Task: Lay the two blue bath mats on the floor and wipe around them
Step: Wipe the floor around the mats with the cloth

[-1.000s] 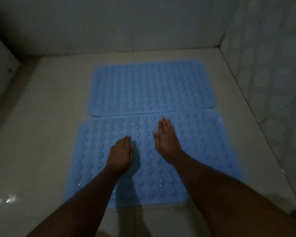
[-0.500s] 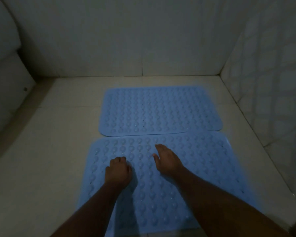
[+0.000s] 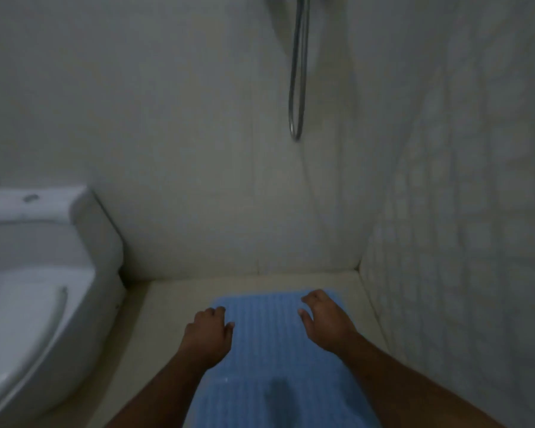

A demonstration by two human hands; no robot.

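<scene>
My left hand (image 3: 209, 335) hung over the left edge of the far blue mat (image 3: 266, 332), its fingers loosely curled and grasping nothing. My right hand (image 3: 326, 322) was near that mat's far right corner, fingers bent and apart, also released. In the blur I could not tell whether either hand touched the mat. The near blue mat (image 3: 275, 406) lay between my forearms, its far edge against or just beside the other's. Both lay flat on the pale floor (image 3: 167, 304). A thin strip of floor ran between the far mat and the back wall (image 3: 198, 149), a wider band separated the mats from the white toilet (image 3: 37, 304) on the left, and a narrower one ran along the small-tiled right wall (image 3: 460, 242). A metal shower hose (image 3: 297, 88) hung in a loop down the back wall.
</scene>
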